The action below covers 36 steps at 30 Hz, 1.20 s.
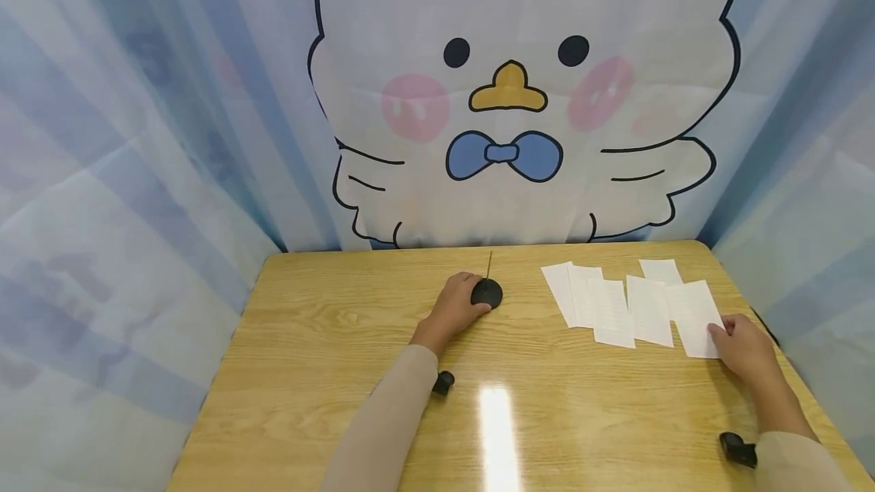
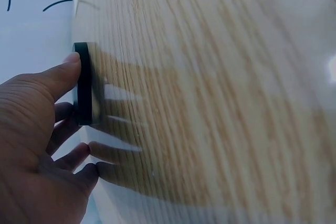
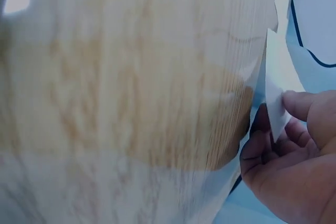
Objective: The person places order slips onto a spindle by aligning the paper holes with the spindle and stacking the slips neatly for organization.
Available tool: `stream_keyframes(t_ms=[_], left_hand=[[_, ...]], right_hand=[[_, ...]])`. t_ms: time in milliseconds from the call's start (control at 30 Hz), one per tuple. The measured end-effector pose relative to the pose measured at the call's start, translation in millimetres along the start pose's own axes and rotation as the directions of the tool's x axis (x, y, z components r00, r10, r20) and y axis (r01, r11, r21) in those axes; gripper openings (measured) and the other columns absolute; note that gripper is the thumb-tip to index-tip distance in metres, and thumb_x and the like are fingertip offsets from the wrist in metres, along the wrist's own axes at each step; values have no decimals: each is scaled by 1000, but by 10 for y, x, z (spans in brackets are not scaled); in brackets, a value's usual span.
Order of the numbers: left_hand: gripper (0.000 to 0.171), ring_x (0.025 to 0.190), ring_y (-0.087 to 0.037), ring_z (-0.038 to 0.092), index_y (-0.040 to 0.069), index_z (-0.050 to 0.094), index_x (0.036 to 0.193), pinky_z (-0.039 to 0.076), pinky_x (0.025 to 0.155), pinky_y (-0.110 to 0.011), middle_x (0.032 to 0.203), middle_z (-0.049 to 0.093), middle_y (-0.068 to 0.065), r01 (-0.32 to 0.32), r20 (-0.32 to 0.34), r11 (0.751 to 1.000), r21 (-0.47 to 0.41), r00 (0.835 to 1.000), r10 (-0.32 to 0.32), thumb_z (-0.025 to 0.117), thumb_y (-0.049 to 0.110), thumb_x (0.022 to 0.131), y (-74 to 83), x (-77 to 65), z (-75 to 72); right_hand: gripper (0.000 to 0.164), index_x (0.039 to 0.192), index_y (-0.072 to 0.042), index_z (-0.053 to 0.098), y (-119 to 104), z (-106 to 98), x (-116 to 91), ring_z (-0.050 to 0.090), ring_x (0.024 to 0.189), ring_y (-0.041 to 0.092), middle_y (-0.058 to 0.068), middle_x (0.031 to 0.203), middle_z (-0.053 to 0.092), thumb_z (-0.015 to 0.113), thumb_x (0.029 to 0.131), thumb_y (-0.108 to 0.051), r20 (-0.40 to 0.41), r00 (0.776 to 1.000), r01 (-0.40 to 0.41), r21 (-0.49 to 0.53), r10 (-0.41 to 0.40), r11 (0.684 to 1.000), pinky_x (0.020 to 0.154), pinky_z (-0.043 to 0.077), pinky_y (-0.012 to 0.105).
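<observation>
A bill spike point(image 1: 487, 295), a round black base with a thin upright rod, stands on the table near its back edge. My left hand point(image 1: 453, 305) grips the base by its left rim. In the left wrist view the thumb of the left hand point(image 2: 39, 135) presses on the black disc point(image 2: 84, 85); its rod is out of sight there. At the right, my right hand point(image 1: 747, 348) pinches the near right corner of a white paper slip point(image 1: 693, 317). The right wrist view shows that slip point(image 3: 275, 80) tilted up between thumb and fingers of the right hand point(image 3: 294, 166).
Several other white slips point(image 1: 613, 313) lie fanned and partly overlapping left of the held one, with another slip point(image 1: 660, 271) behind. The wooden table point(image 1: 307, 401) meets a curtain point(image 1: 506, 211) at the back. Each wrist carries a small black camera point(image 1: 738, 449).
</observation>
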State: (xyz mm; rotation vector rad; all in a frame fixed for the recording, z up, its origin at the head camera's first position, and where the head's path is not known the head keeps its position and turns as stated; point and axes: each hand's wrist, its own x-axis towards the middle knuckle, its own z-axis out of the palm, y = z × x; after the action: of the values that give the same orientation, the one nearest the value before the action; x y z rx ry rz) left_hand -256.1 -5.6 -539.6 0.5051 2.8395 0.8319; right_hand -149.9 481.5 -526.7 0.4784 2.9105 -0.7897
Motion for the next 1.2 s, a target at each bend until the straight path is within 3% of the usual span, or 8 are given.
stream_keyframes(t_ms=[167, 533, 800, 1067, 1200], left_hand=[[63, 147, -28, 44, 12, 51, 152, 43, 117, -43, 155, 51, -10, -7, -6, 1000, -4, 1000, 7, 72, 37, 98, -14, -1, 7], [63, 147, -28, 43, 12, 51, 153, 42, 118, -43, 156, 50, -9, -2, 0, 1000, -7, 1000, 2, 71, 37, 98, 4, -25, -8], [64, 148, -27, 42, 12, 50, 153, 41, 119, -42, 157, 49, -8, -5, 6, 1000, 20, 1000, 5, 70, 38, 99, -22, -5, 6], [65, 149, -27, 41, 11, 49, 154, 40, 120, -44, 158, 48, -9, -14, 2, 1000, 8, 1000, 14, 70, 39, 99, -37, -9, 9], [67, 149, -27, 42, 11, 49, 154, 40, 120, -44, 158, 48, -9, -25, -4, 1000, -12, 1000, 25, 71, 40, 98, -47, -14, 3]], right_hand=[[57, 136, 23, 38, 21, 3, -6, 50, 109, 57, 44, 124, 47, 39, 111, -27, -60, 998, -7, 60, 11, 998, 88, 45, 66], [57, 137, 19, 40, -96, -104, -56, 51, 104, 52, 39, 122, 48, 37, 111, -31, -94, 996, -4, 88, 12, 996, 79, 46, 55], [56, 135, 19, 45, -201, -205, -86, 55, 98, 48, 38, 119, 53, 42, 110, -31, -153, 988, 35, 97, -20, 995, 67, 45, 35], [60, 141, 16, 44, -443, -272, -161, 52, 110, 53, 39, 129, 51, 42, 111, -36, -154, 987, 75, 124, -55, 989, 77, 48, 54], [60, 141, 14, 46, -596, -300, -188, 53, 111, 52, 36, 129, 54, 43, 111, -38, -159, 984, 106, 128, -86, 986, 74, 48, 46]])
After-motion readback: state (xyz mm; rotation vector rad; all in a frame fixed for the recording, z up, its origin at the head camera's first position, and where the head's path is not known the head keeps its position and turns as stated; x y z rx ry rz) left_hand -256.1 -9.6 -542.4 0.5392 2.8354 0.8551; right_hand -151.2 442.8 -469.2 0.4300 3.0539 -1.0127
